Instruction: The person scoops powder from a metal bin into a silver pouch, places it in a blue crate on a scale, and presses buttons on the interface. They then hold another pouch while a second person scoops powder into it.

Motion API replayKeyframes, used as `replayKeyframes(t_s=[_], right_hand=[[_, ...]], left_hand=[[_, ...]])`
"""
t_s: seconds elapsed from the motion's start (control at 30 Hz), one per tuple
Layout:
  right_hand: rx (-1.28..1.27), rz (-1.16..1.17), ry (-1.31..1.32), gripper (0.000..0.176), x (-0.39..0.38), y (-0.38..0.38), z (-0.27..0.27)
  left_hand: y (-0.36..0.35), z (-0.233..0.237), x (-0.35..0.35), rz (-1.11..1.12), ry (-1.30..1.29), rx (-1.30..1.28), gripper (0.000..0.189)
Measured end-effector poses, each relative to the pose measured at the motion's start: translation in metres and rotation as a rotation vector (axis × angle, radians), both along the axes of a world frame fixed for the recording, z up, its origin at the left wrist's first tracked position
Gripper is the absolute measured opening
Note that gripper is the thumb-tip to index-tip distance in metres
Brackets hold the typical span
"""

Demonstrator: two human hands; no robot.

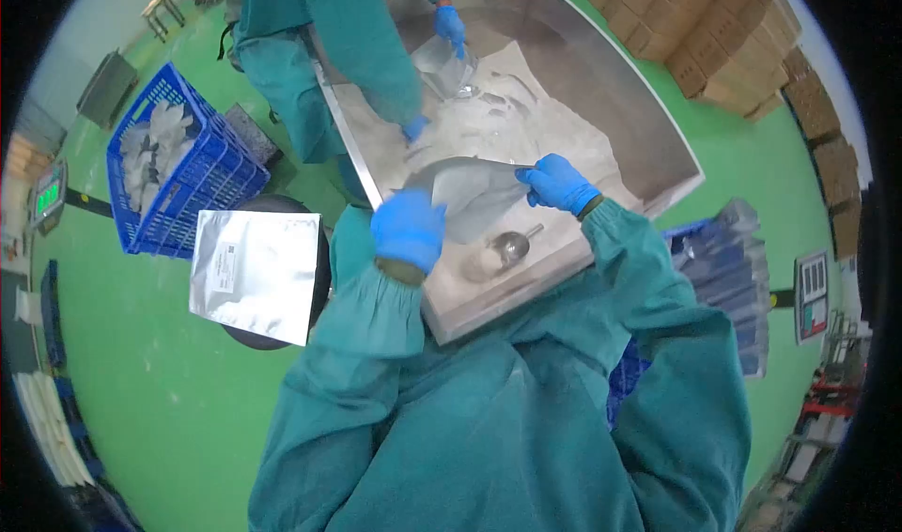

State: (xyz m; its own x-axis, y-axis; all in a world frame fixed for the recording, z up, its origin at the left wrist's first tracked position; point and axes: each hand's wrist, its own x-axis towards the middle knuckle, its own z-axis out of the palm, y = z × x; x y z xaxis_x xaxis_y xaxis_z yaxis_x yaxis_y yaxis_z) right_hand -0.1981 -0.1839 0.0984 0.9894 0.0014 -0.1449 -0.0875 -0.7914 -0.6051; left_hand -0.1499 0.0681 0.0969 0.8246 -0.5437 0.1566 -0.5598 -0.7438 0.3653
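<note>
A clear plastic bag (474, 203) is stretched between my two blue-gloved hands, above white powder (573, 142) in a large metal bin (648, 100). My right hand (561, 185) pinches the bag's right edge. At the bag's left edge, my left hand (409, 231) is closed and somewhat blurred; its fingertips are hidden. Below the bag, a metal scoop (512, 246) lies on the powder near the bin's front wall. Across the bin, a co-worker's gloved hand (451, 30) holds another clear bag (442, 67), while their other hand (414, 128) reaches down at the powder.
On my left, a silver foil pouch (254, 274) rests on a dark round top. Beyond it stands a blue crate (188, 194) of crumpled plastic. Clear plastic bags (723, 288) hang over a crate on my right. Cardboard boxes (695, 25) are stacked behind the bin.
</note>
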Motion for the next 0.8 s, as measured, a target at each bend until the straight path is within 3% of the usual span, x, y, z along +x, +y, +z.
replayKeyframes(t_s=[0.03,0.1,0.13,0.17,0.23,0.27,0.33,0.37,0.4,0.43,0.47,0.5,0.53,0.57,0.6,0.67,0.73,0.77,0.8], right_hand=[[0.017,-0.026,-0.010,0.043,-0.014,-0.004,0.005],[0.073,-0.133,0.485,0.040,-0.039,-0.016,0.015],[-0.062,-0.023,0.472,0.037,-0.055,-0.017,0.034],[-0.052,-0.053,0.466,0.037,-0.066,-0.027,0.040],[-0.170,-0.007,0.481,0.038,-0.089,-0.049,0.048],[-0.234,0.125,0.225,0.039,-0.100,-0.064,0.049],[-0.210,0.033,0.053,0.044,-0.109,-0.086,0.060],[-0.159,-0.147,-0.038,0.042,-0.123,-0.066,0.101],[-0.138,-0.357,-0.143,0.042,-0.138,-0.050,0.145],[-0.256,-0.149,-0.358,0.038,-0.135,-0.078,0.133],[-0.295,-0.116,-0.298,0.043,-0.158,-0.035,0.192],[-0.478,0.047,-0.445,0.044,-0.169,-0.023,0.199],[-0.550,0.059,-0.341,0.044,-0.166,-0.014,0.196],[-0.370,0.207,-0.294,0.042,-0.138,-0.023,0.168],[-0.375,0.098,-0.256,0.039,-0.137,-0.014,0.171],[-0.393,-0.008,-0.239,0.037,-0.143,-0.014,0.199],[-0.346,-0.017,-0.352,0.034,-0.178,-0.006,0.241],[-0.429,-0.059,-0.384,0.033,-0.211,0.002,0.262],[-0.513,-0.106,-0.413,0.033,-0.246,0.007,0.294]], left_hand=[[0.009,-0.003,-0.021,-0.007,0.107,0.281,0.019],[0.008,-0.008,-0.053,-0.068,0.206,0.280,0.019],[0.006,-0.008,-0.067,-0.102,0.321,0.264,0.019],[0.002,-0.005,-0.072,-0.132,0.310,0.272,0.019],[-0.005,0.019,-0.074,-0.576,0.249,0.344,0.030],[-0.008,0.040,-0.071,-0.704,0.231,0.166,0.029],[-0.017,0.074,-0.049,-0.977,-0.249,-0.234,0.027],[-0.029,0.082,-0.034,-0.850,0.081,-0.271,0.029],[-0.035,0.107,-0.020,-0.896,-0.038,-0.187,0.034],[-0.046,0.135,-0.016,-0.907,-0.168,-0.102,0.031],[-0.063,0.164,-0.017,-0.928,-0.063,-0.017,0.030],[-0.082,0.174,-0.011,-0.964,-0.518,0.211,0.018],[-0.104,0.196,-0.028,-0.844,-0.389,0.252,0.016],[-0.112,0.220,-0.041,-0.698,-0.244,0.312,0.014],[-0.117,0.236,-0.046,-0.729,-0.287,0.300,0.014],[-0.121,0.267,-0.041,-0.548,0.125,-0.069,0.013],[-0.094,0.316,-0.042,-1.066,-0.719,-0.160,0.016],[-0.082,0.316,-0.055,-0.796,-0.191,-0.433,0.016],[-0.075,0.310,-0.042,-0.740,-0.122,-0.522,0.017]])
